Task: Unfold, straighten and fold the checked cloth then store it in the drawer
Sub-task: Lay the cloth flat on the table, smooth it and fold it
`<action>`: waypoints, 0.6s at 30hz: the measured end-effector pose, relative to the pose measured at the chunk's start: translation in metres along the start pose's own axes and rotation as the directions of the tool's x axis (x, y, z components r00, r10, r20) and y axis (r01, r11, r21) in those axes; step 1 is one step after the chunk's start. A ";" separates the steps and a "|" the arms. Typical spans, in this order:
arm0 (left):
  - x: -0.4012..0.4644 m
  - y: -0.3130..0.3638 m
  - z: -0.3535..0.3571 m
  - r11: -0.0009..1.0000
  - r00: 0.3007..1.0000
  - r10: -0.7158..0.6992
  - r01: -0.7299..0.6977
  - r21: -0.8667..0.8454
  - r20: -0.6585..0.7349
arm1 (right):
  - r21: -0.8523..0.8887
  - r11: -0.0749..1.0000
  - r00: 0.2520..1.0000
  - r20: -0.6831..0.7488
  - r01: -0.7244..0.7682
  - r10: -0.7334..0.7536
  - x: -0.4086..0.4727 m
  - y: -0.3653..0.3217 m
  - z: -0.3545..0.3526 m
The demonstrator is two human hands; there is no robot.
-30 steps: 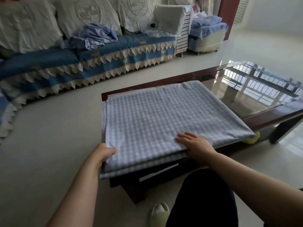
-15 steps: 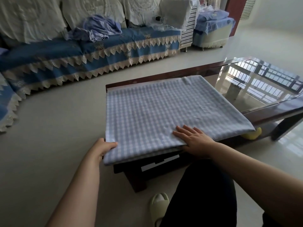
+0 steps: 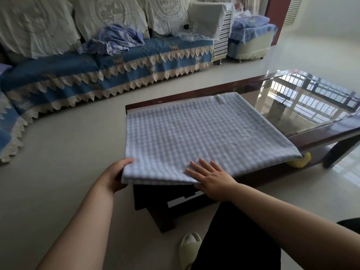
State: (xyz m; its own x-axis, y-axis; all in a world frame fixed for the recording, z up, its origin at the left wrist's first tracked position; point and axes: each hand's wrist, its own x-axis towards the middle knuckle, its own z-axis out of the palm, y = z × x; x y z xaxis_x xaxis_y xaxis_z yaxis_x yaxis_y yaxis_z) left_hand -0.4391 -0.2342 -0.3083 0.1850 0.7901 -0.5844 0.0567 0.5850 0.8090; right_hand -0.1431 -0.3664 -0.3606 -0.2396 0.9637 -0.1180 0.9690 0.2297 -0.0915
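Observation:
The blue-and-white checked cloth (image 3: 198, 137) lies folded in a flat rectangle over the near left end of the glass-topped coffee table (image 3: 303, 106). My left hand (image 3: 115, 176) grips the cloth's near left corner, thumb on top and fingers underneath. My right hand (image 3: 212, 178) rests flat, fingers spread, on the cloth's near edge. The near edge overhangs the table's front. No drawer can be made out; the dark space under the table's end is in shadow.
A sofa (image 3: 101, 71) with a blue lace-edged cover and a heap of blue clothes (image 3: 115, 39) stands beyond the bare floor. A yellow object (image 3: 300, 160) sits on the table's lower shelf. My slipper (image 3: 190, 244) and dark trouser leg are below.
The cloth's layers have been squared up: the lower layers that stuck out at the near edge now sit under the top one. My right hand has flattened and moved slightly left.

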 end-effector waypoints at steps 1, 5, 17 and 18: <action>-0.001 0.005 0.003 0.999 0.999 0.036 -0.035 -0.031 0.029 | 0.001 1.000 1.000 0.008 0.001 -0.001 0.001 -0.001 0.001; -0.015 0.041 0.031 0.979 0.979 0.201 -0.199 -0.049 0.036 | 0.052 0.995 0.996 -0.018 -0.086 0.087 -0.001 0.002 0.004; 0.003 0.136 0.319 0.797 0.876 0.363 -0.468 0.382 0.316 | 0.934 -0.356 0.727 0.229 0.024 0.647 -0.065 0.109 -0.079; 0.004 0.125 0.352 0.754 0.873 0.353 -0.478 0.451 0.335 | 0.893 -0.444 0.682 0.280 0.072 0.676 -0.078 0.129 -0.080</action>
State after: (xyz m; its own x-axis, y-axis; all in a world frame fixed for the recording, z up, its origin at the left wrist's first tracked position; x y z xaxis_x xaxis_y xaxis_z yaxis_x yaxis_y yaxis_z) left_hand -0.0864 -0.2222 -0.1866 0.5106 0.8355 -0.2031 0.3967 -0.0194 0.9177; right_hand 0.0050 -0.4008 -0.2838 0.4741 0.7742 -0.4193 -0.5016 -0.1539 -0.8513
